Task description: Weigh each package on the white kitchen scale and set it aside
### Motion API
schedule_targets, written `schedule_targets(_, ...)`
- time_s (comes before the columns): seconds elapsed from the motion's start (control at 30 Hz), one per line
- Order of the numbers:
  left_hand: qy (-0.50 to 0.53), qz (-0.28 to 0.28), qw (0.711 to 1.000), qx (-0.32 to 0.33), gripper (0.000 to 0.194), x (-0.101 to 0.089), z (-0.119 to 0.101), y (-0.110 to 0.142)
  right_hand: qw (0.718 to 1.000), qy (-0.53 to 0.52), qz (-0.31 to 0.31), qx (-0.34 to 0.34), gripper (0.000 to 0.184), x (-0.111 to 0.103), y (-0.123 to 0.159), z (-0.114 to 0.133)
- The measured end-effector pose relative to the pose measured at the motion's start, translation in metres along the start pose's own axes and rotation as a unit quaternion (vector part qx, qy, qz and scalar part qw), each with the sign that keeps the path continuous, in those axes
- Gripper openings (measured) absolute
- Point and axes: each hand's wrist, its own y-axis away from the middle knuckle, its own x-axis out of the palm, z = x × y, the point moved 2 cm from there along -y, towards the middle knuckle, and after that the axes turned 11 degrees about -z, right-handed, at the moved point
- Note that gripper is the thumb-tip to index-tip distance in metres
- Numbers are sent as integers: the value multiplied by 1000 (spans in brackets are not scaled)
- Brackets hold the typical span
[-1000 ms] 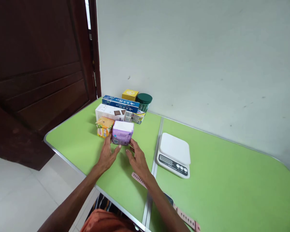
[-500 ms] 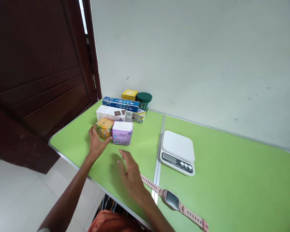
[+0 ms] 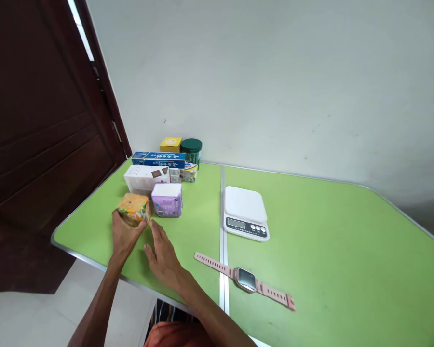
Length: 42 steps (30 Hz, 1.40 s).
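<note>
My left hand [image 3: 125, 234] grips an orange-and-yellow printed pack [image 3: 134, 207] between thumb and fingers, at the left of the green table. Close beside it, my right hand [image 3: 162, 253] hovers with thumb and fingers apart, holding nothing. A purple pack with a white top [image 3: 167, 200] stands just right of the orange one, with a gap between them. Behind these lie a white box with brown squares printed on it [image 3: 144, 177] and a long blue carton [image 3: 158, 159].
A yellow box [image 3: 170, 143] and a green-lidded tub [image 3: 191, 149] stand by the wall. Right of the table's metal seam sits a white kitchen scale [image 3: 245, 207]. A pink-strapped smartwatch [image 3: 246, 279] lies across the seam [image 3: 222, 241] of the green table [image 3: 329, 250].
My left hand has closed on the orange pack and drawn it toward me, away from the purple pack. My right hand has moved left, nearer to it. The view has shifted right.
</note>
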Motion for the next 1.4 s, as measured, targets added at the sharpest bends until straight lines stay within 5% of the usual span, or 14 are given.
schedule_targets(0.2,-25,14,998,-51,82,-54,18,55,999,-31,6,-32,98,6,44,18)
schedule_targets(0.37,6,9,999,-31,80,-53,-3,88,994,-16,-80,-66,101,-25,76,46)
schedule_targets(0.47,63,32,997,21,76,-30,-41,107,987,17,-147,-70,94,-68,78,55)
schedule_targets(0.6,145,95,980,96,71,25,-101,127,966,74,-241,-66,87,-132,64,43)
schedule_targets(0.77,168,154,960,161,70,110,-166,144,939,131,-315,-43,80,-207,34,-7)
schedule_targets(0.93,83,151,968,181,72,173,-201,155,933,147,-328,13,68,-262,4,-57)
schedule_targets(1.1,39,139,972,188,70,196,-211,160,939,145,-311,40,64,-283,-12,-81)
schedule_targets(1.4,23,143,963,227,71,205,-204,166,953,87,-284,59,59,-299,-16,-90)
